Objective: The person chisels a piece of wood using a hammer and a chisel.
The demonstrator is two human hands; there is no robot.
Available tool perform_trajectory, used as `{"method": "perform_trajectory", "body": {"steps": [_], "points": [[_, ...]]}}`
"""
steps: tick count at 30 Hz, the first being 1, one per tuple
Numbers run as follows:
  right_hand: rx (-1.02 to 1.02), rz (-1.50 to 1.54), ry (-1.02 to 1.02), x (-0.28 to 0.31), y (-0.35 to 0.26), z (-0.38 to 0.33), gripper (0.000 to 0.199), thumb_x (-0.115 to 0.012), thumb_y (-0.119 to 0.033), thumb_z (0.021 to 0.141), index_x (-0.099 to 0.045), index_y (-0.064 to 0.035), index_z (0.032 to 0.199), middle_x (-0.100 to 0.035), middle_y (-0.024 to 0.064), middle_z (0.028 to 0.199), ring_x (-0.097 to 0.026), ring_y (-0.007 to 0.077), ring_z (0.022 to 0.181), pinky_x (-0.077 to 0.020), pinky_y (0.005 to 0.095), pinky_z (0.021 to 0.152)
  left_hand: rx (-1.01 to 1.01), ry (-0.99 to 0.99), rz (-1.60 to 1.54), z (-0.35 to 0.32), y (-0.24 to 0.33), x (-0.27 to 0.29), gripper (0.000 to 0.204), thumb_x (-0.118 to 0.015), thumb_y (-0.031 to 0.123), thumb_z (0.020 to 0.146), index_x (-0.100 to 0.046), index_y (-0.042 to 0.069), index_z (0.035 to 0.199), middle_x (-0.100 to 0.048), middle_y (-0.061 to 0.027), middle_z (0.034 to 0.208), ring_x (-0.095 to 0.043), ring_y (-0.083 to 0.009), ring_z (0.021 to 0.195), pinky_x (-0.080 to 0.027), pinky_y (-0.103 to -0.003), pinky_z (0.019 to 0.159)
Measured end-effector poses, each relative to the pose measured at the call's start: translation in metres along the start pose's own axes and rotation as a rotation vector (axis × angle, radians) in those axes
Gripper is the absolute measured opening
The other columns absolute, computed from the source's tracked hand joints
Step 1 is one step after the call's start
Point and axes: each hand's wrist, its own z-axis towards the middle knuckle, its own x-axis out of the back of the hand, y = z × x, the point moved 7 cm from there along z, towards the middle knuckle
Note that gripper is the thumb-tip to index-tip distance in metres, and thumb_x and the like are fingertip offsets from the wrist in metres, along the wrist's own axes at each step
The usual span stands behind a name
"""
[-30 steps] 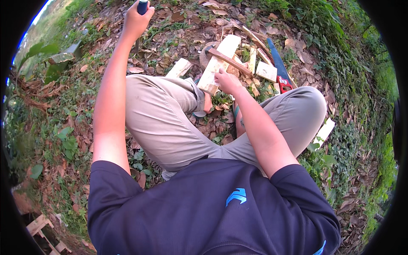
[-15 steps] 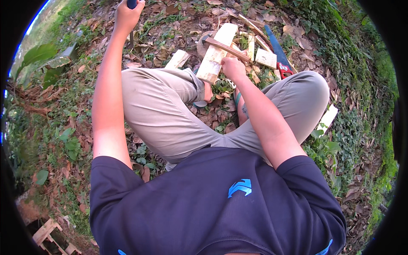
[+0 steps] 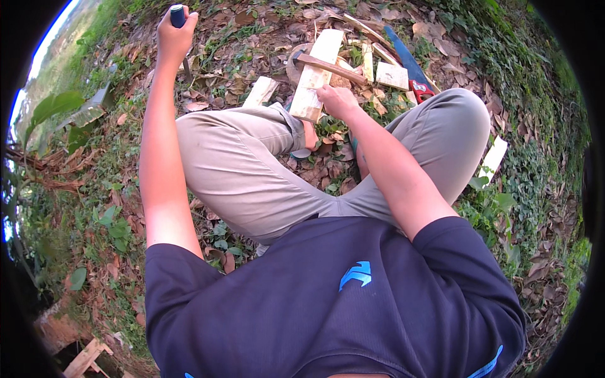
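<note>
My left hand (image 3: 174, 41) is raised at the far left, its fingers wrapped round a tool with a dark blue handle (image 3: 178, 16). A dark, narrow piece (image 3: 186, 68) shows below that fist; whether it belongs to the tool is unclear. My right hand (image 3: 338, 102) is closed at the right edge of a pale wooden board (image 3: 309, 101), fingertips touching the wood. What they pinch, if anything, cannot be made out. Across the board lies a hammer (image 3: 334, 68) with a wooden handle, its dark head on the left side, just beyond my right hand.
A handsaw (image 3: 406, 60) with blue blade and red handle lies at the far right. Around the board are a wood block (image 3: 392, 76), a short offcut (image 3: 260, 92) and several strips. Another pale piece (image 3: 493, 159) rests beside my right knee. Leaves and plants cover the ground.
My left hand has come down and slightly left with the blue-handled tool. My right hand has shifted a little left and away from the hammer handle, onto the board's edge.
</note>
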Motion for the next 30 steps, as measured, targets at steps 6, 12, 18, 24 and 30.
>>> {"method": "perform_trajectory", "body": {"steps": [6,12,18,24,30], "points": [[-0.172,0.239,-0.012,0.003,0.005,-0.005,0.023,-0.049,-0.024,0.103,-0.062,-0.0072,0.111,-0.072,0.0167,0.112,-0.071,0.0354,0.102,-0.0557,0.0494,0.085,0.077,-0.017,-0.013,0.000,-0.004,0.002,0.017,-0.073,0.019,0.092,-0.059,0.009,0.089,-0.055,0.0044,0.070,-0.049,-0.0052,0.062,-0.043,-0.026,0.059],[-0.480,0.144,-0.118,0.007,0.030,-0.013,0.025,-0.054,-0.026,0.098,-0.062,-0.0083,0.114,-0.073,0.0178,0.103,-0.071,0.0376,0.098,-0.0557,0.0499,0.083,0.035,-0.016,0.033,-0.004,-0.004,0.007,0.018,-0.072,0.019,0.093,-0.058,0.010,0.088,-0.055,0.0048,0.069,-0.049,-0.0045,0.059,-0.041,-0.025,0.056],[-0.127,0.202,0.171,0.012,-0.008,-0.004,0.016,-0.060,-0.012,0.090,-0.067,-0.0111,0.104,-0.068,0.0133,0.102,-0.073,0.0344,0.092,-0.0579,0.0492,0.077,0.151,-0.024,-0.050,-0.004,-0.013,0.006,0.017,-0.072,0.018,0.095,-0.056,0.013,0.089,-0.054,0.0050,0.064,-0.048,-0.0030,0.051,-0.038,-0.023,0.047],[-0.021,0.113,0.219,0.007,-0.015,0.004,0.009,-0.062,-0.017,0.093,-0.067,-0.0118,0.099,-0.064,0.0119,0.097,-0.072,0.0342,0.085,-0.0572,0.0486,0.073,0.076,-0.015,-0.002,0.001,-0.007,-0.001,0.017,-0.072,0.017,0.095,-0.056,0.013,0.090,-0.054,0.0048,0.063,-0.048,-0.0035,0.050,-0.037,-0.023,0.046],[-0.022,0.106,0.235,-0.001,-0.018,0.012,0.014,-0.062,-0.023,0.097,-0.066,-0.0090,0.099,-0.065,0.0111,0.098,-0.072,0.0325,0.082,-0.0578,0.0466,0.068,0.123,-0.009,0.027,-0.005,-0.005,0.005,0.019,-0.074,0.019,0.090,-0.060,0.007,0.086,-0.055,0.0040,0.070,-0.049,-0.0069,0.065,-0.044,-0.028,0.063]]}}
